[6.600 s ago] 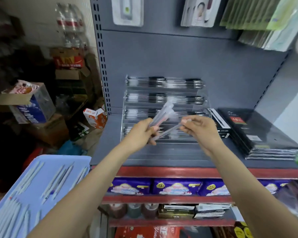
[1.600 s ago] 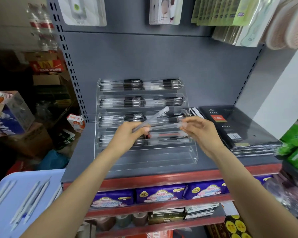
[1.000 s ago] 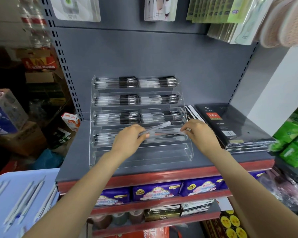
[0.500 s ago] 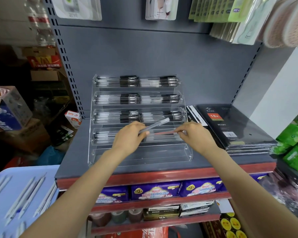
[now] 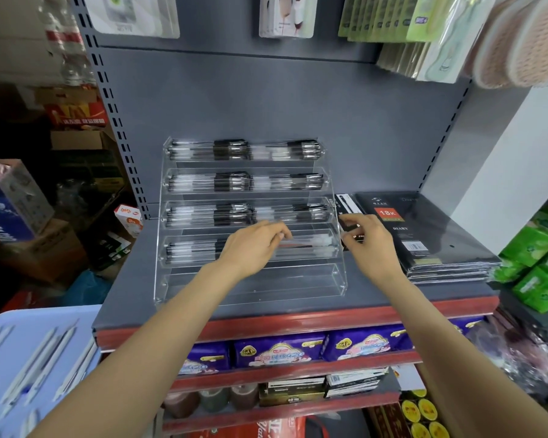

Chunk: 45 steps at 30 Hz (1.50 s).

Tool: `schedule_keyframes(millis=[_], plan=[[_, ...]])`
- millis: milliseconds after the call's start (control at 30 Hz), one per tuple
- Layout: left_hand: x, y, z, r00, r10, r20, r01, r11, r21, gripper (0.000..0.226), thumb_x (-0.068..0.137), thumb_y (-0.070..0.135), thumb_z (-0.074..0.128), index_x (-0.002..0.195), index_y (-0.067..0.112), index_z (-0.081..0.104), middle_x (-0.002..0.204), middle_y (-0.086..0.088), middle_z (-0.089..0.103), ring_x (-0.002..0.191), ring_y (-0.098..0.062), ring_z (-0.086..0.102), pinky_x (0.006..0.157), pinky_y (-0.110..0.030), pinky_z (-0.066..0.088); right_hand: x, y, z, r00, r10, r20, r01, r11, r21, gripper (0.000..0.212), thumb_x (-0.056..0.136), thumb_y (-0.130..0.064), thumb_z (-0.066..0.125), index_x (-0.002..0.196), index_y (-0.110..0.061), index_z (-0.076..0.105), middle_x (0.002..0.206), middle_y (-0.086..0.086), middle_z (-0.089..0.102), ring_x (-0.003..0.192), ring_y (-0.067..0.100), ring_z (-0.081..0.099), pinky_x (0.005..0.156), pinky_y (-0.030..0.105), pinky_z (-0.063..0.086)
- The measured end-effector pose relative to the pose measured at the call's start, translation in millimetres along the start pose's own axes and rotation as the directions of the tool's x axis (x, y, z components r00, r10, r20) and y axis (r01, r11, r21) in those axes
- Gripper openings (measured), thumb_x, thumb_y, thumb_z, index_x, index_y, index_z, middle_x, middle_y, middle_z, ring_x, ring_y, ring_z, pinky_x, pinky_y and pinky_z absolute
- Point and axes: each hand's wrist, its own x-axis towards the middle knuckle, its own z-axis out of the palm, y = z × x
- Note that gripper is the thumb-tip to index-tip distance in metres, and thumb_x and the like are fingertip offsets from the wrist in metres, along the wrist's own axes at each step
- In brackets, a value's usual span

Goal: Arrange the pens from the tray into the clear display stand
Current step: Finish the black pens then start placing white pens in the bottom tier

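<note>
The clear display stand (image 5: 336, 279) sits on the grey shelf, its upper three tiers filled with black-capped pens (image 5: 244, 150). My left hand (image 5: 253, 248) hovers over the fourth tier, fingertips pinching the left end of a clear pen (image 5: 310, 239) that lies level in that tier's right half, above a red-cored pen (image 5: 301, 246). My right hand (image 5: 366, 238) is at the stand's right edge, fingers loosely curled, holding nothing. The bottom tier holds nothing. The light blue tray (image 5: 23, 317) with several pens (image 5: 41, 365) lies at lower left.
Black diary notebooks (image 5: 424, 235) are stacked right of the stand. Green packs (image 5: 538, 270) sit at far right. Packaged goods hang above on the grey back panel. Purple packs (image 5: 279, 352) fill the shelf below. Cardboard boxes (image 5: 13, 203) crowd the left.
The pen my left hand held tilted upward now lies flat in the fourth tier. My right hand let go of its pen and drew back to the right.
</note>
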Motion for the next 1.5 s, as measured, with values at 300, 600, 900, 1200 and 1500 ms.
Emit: schedule_keyframes(millis=[300,600,900,1200,1500], plan=[[4.6,2.4,12.2,0.997,0.06,-0.048,-0.059,0.998,0.033,0.026,0.097,0.028,0.045,0.12,0.022,0.056,0.109,0.002,0.053,0.114,-0.021,0.044,0.092,-0.033,0.037,-4.0,0.9,8.5,0.947,-0.156,0.281,0.232,0.937,-0.261,0.033,0.092,-0.011,0.05,0.123,-0.017,0.061,0.126,-0.002,0.057,0.111,0.015,0.053,0.092,0.028,0.044],[-31.2,-21.9,14.7,0.977,0.167,-0.13,-0.144,0.975,0.172,0.031,0.097,0.02,0.044,0.125,0.019,0.057,0.124,0.006,0.057,0.113,-0.019,0.05,0.087,-0.03,0.035,-9.1,3.0,9.3,0.947,-0.107,0.302,0.21,0.92,-0.332,0.032,0.094,-0.016,0.048,0.122,-0.025,0.061,0.127,-0.007,0.054,0.115,0.016,0.053,0.084,0.037,0.05],[-19.4,-13.3,13.5,0.988,0.098,-0.122,-0.07,0.974,0.216,0.031,0.099,0.024,0.042,0.127,0.023,0.057,0.123,0.007,0.055,0.116,-0.015,0.046,0.089,-0.024,0.027,-9.9,-1.8,9.6,0.952,-0.118,0.283,0.241,0.857,-0.455,0.031,0.098,-0.021,0.044,0.125,-0.025,0.058,0.129,-0.007,0.051,0.113,0.015,0.054,0.074,0.029,0.045],[-18.0,-10.9,9.7,0.993,0.06,-0.106,-0.046,0.99,0.132,0.029,0.097,0.02,0.048,0.121,0.018,0.062,0.118,0.002,0.061,0.112,-0.017,0.054,0.098,-0.032,0.039,-10.5,-5.9,8.3,0.952,-0.126,0.28,0.253,0.838,-0.483,0.031,0.098,-0.02,0.043,0.125,-0.026,0.059,0.125,-0.007,0.053,0.108,0.016,0.057,0.067,0.027,0.041],[-24.3,-7.0,3.2,0.992,0.037,-0.124,-0.027,0.997,0.077,0.028,0.094,0.018,0.052,0.12,0.017,0.061,0.116,-0.001,0.06,0.109,-0.02,0.055,0.095,-0.037,0.043,-13.7,-11.9,7.4,0.961,-0.13,0.243,0.233,0.852,-0.468,0.028,0.095,-0.02,0.049,0.121,-0.021,0.061,0.122,-0.004,0.053,0.106,0.02,0.056,0.066,0.029,0.042]])
